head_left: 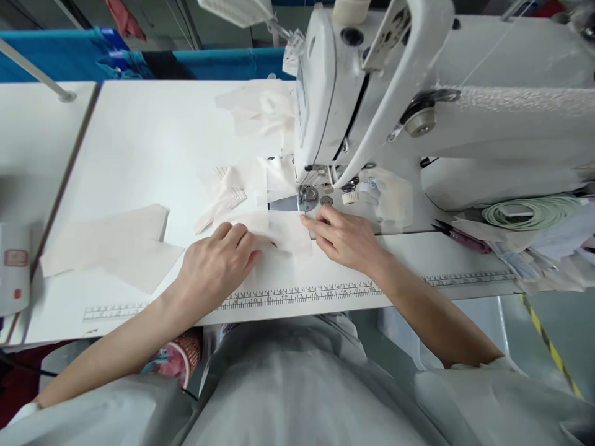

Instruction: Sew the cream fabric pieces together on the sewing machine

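Observation:
A pale pink fabric piece (290,230) lies flat in front of the sewing machine's needle plate (307,198). My left hand (219,257) is closed on its left part, knuckles up, and its fingertips are mostly hidden. My right hand (344,238) touches the fabric's right edge with a stretched index finger, the other fingers loosely bent. Left of the needle area is a strip of folded pale fabric (227,192) with striped edges. More pale fabric (264,108) lies behind it, beside the white sewing machine (320,93).
Cut fabric pieces (121,244) lie at the left. A printed ruler (297,294) runs along the table's front edge. At the right are dark-bladed snips (462,236), a coil of pale green cord (530,212) and heaped scraps (548,260). A basket (188,356) stands below the table.

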`<state>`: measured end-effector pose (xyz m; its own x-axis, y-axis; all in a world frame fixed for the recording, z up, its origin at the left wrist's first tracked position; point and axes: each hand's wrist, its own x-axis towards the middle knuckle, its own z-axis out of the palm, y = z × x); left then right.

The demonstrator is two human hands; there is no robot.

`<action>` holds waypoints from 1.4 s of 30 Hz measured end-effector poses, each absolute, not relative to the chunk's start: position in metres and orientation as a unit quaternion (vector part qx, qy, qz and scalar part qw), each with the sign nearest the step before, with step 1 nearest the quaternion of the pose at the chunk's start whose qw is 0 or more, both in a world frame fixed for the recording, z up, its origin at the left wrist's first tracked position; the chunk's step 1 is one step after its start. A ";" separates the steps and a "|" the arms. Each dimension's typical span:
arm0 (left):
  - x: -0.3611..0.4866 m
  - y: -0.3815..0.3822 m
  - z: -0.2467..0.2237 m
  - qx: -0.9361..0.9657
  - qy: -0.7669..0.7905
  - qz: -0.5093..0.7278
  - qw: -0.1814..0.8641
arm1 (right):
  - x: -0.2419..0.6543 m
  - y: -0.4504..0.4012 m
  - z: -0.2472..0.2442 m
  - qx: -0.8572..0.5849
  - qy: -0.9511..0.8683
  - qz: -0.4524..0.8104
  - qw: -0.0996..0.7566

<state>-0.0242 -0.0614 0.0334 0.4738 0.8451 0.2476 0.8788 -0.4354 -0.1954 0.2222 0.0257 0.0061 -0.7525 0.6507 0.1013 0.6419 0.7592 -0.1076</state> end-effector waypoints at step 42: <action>-0.025 -0.046 0.024 -0.896 -0.419 -0.105 0.098 | 0.216 0.016 0.011 -0.375 -0.926 0.007 0.043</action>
<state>-0.0246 -0.0459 0.0244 0.6265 0.7307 0.2712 0.7721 -0.6294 -0.0877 0.2157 0.0155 0.0107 -0.7149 0.6952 0.0748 0.6940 0.7186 -0.0458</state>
